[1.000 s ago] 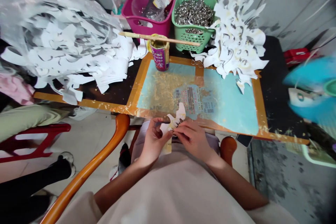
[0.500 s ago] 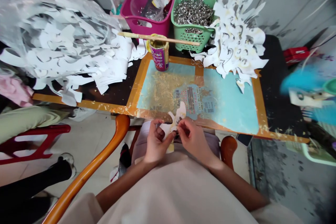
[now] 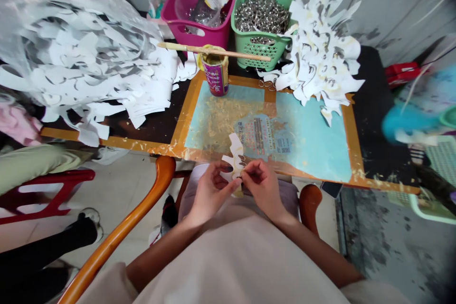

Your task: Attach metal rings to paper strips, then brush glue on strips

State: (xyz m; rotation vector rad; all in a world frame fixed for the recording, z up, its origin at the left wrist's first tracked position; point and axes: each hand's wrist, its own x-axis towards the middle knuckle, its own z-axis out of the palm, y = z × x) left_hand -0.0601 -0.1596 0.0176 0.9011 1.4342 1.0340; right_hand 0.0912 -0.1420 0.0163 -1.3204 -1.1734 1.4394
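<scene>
Just past the table's near edge, over my lap, a white cut strip [image 3: 236, 152] with yellowish smears is between my hands. My left hand [image 3: 214, 187] is closed on it, thumb and fingers pinching its lower part. The fingertips of my right hand [image 3: 261, 185] are pinched together at the strip's right side, where small metal rings seem to sit. What exactly the right fingertips hold is too small to make out. The strip's upper end sticks up above my fingers; its lower part is partly hidden by them.
A glue tin [image 3: 217, 76] with a wooden stick [image 3: 213, 51] across it stands behind the mat [image 3: 317, 137]. Farther back are a magenta basket [image 3: 178, 23] and a green basket [image 3: 261, 52] of metal rings. White strips pile at left [image 3: 103, 76] and right [image 3: 320, 52]. Other people's legs show at left.
The white strip has turned in my hands, its upper end now leaning left. My left fingers have closed in nearer to it. At the far right, a blue blurred shape has shifted.
</scene>
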